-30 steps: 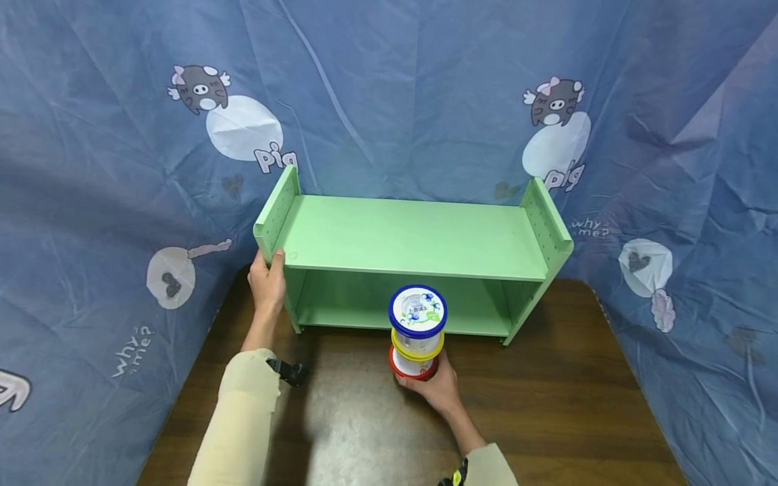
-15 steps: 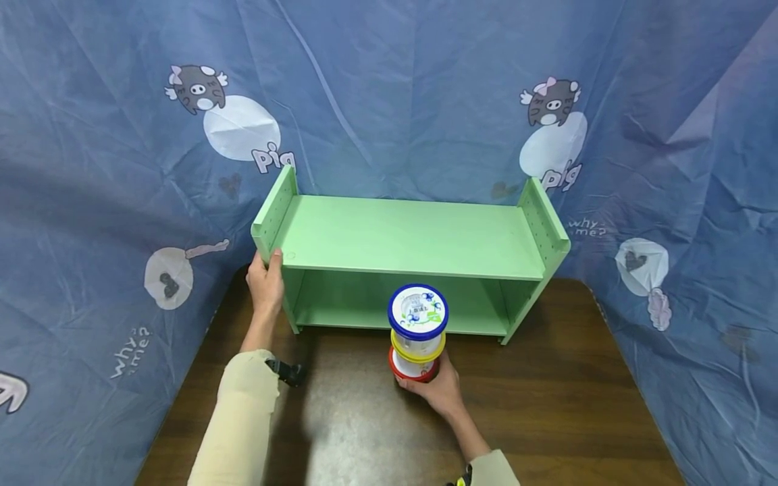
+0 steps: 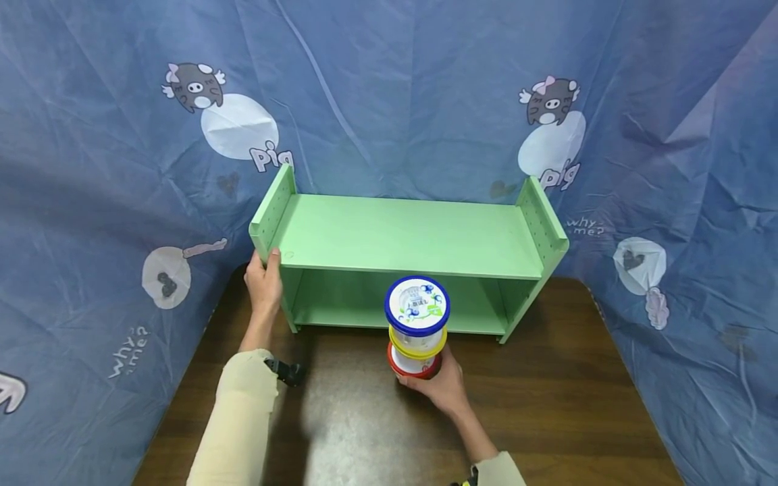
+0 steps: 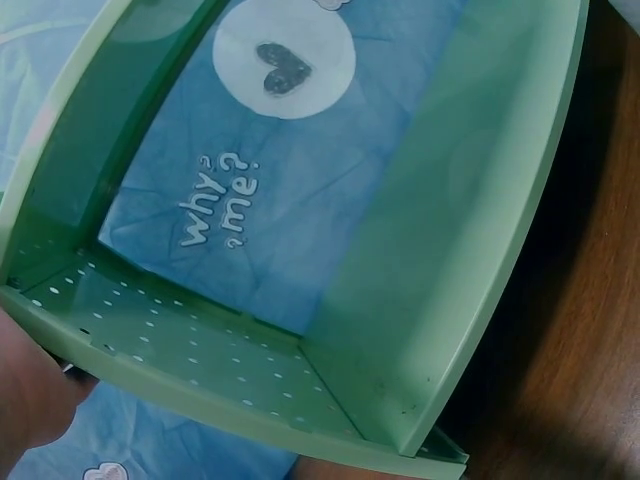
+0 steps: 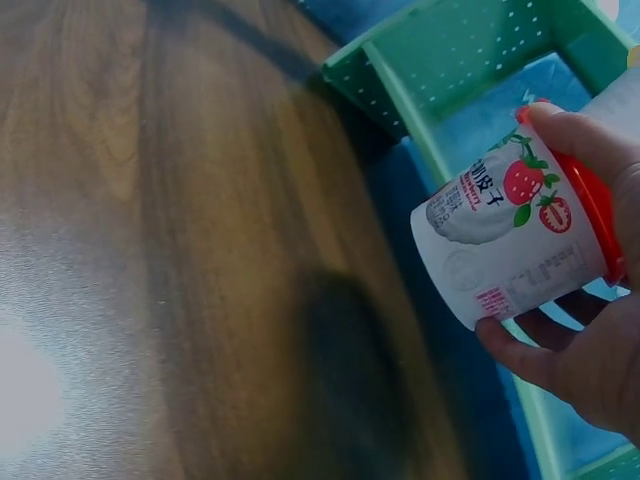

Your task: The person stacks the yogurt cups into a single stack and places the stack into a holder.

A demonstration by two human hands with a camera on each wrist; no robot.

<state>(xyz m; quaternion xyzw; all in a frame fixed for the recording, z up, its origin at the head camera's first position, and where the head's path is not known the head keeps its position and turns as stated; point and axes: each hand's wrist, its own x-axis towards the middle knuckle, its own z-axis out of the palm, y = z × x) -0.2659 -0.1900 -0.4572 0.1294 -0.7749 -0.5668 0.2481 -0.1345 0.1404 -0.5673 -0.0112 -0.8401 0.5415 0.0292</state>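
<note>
A green two-tier shelf [image 3: 401, 233] stands at the back of the table. My left hand [image 3: 265, 282] grips its left end at the front edge of the top board, thumb on the board. In front of the shelf, my right hand [image 3: 442, 385] holds the bottom tub of a stack of three. That tub [image 5: 510, 225] is white with strawberry pictures and a red lid [image 5: 590, 205]. On it stands a tub with a yellow lid [image 3: 418, 352], topped by one with a blue-rimmed lid [image 3: 417, 306]. The right wrist view shows the bottom tub above the table, fingers curled round it.
The brown wooden table [image 3: 547, 405] reaches forward from under the shelf. A blue printed cloth [image 3: 389, 94] hangs behind it and along both sides. The shelf has raised end panels [image 3: 543, 219].
The tub stack and my right hand have risen slightly, so the blue lid looks larger and higher. My left hand keeps its grip on the shelf.
</note>
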